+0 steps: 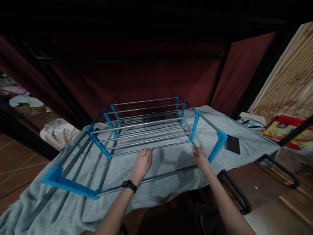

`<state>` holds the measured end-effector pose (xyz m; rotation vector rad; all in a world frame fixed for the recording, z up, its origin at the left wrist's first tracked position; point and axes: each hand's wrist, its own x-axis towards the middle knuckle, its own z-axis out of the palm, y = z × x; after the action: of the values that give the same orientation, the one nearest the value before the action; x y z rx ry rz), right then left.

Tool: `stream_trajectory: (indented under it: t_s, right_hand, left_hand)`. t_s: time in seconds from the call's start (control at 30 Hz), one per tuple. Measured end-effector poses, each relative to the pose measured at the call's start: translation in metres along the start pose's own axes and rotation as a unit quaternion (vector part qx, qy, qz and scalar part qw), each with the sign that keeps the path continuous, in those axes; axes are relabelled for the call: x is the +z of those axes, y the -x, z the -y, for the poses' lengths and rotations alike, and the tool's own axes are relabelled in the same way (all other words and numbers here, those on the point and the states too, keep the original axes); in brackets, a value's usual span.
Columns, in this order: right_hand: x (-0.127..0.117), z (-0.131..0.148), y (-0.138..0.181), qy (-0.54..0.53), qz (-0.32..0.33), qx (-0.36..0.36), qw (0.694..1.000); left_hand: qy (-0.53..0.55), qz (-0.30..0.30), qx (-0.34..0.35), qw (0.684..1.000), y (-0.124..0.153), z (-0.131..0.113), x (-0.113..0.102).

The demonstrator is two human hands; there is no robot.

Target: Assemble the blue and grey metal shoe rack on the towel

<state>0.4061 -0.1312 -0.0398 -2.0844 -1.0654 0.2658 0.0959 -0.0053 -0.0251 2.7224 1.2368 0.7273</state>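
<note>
rack (149,125): grey rods in blue plastic brackets, half-assembled; lies on the towel over the table; largest risk is here; the upper rod tier rests only in push-fit brackets, so a sideways shove could likely rack the frame and pop rods out
towel (156,192): grey, rumpled, covers the whole top and hangs over the near edge; the frame could slide on it or drag it off if pulled toward the person; folds may also hide small parts
loose wing (70,184): blue bar with long rods at near left, lying flat and reaching to the towel's left edge; rods not visibly fixed at the far end; likely to roll or slip off the table if the towel shifts
front rod (156,178): single grey rod across the near side, running under both wrists; an arm could lever it out of its left socket
left hand (143,163): open, palm down, fingers spread flat on the towel, fingertips touching the lowest rod of the rack; grips nothing; a watch (129,186) sits on the wrist
right hand (201,158): fingers curled at the lower right corner, by the blue end bracket (218,143); whether it clasps the rod there I cannot tell; pinch risk between bracket and rod
phone (232,145): on the towel just right of the bracket; nearest thing to be knocked or scratched if that leg swings out
surroundings: dark metal frame (234,192) loops at right below the table edge; cloth bundle (57,132) on the floor at left; red box (288,129) at far right; poor light hides the sockets
</note>
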Motion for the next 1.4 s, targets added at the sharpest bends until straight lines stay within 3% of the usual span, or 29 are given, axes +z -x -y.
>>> stream_trajectory:
  t_s: [0.13,0.33,0.83,1.4]
  right_hand:
    - [0.011,-0.005,-0.017,0.114,-0.009,0.066,0.991]
    - [0.017,-0.003,-0.036,0.149,0.038,0.129,0.980]
    - [0.031,0.004,-0.064,0.125,0.021,0.146,0.981]
    - [0.037,0.006,-0.073,0.105,0.019,0.159,0.982]
  left_hand:
    - [-0.034,0.059,0.011,0.998,-0.037,-0.001,0.022]
    - [-0.045,0.130,-0.001,0.991,-0.059,0.012,0.041]
    - [0.009,0.114,-0.003,0.993,-0.066,0.026,0.052]
    - [0.043,0.101,-0.005,0.994,-0.068,0.030,0.055]
